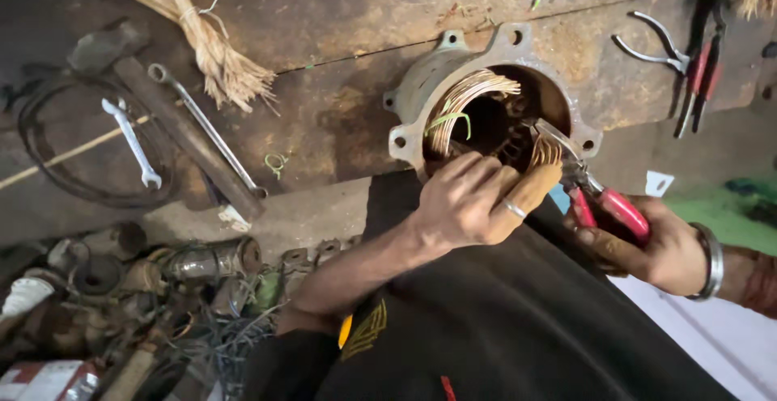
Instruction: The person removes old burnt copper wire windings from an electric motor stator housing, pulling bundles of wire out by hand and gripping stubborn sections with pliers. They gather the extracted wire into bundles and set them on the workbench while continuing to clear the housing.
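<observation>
My right hand [647, 243] is clamped on the red-handled pliers [595, 195], their nose biting into the copper winding [473, 97] just past my fingers. My left hand [469, 203] grips the near rim of the motor stator housing [494, 97], a ringed finger close to the tool. If the pliers slip, I judge they could nick that finger or scrape the wire's insulation. Beyond the housing, spare pliers [660, 49] lie on the bench.
</observation>
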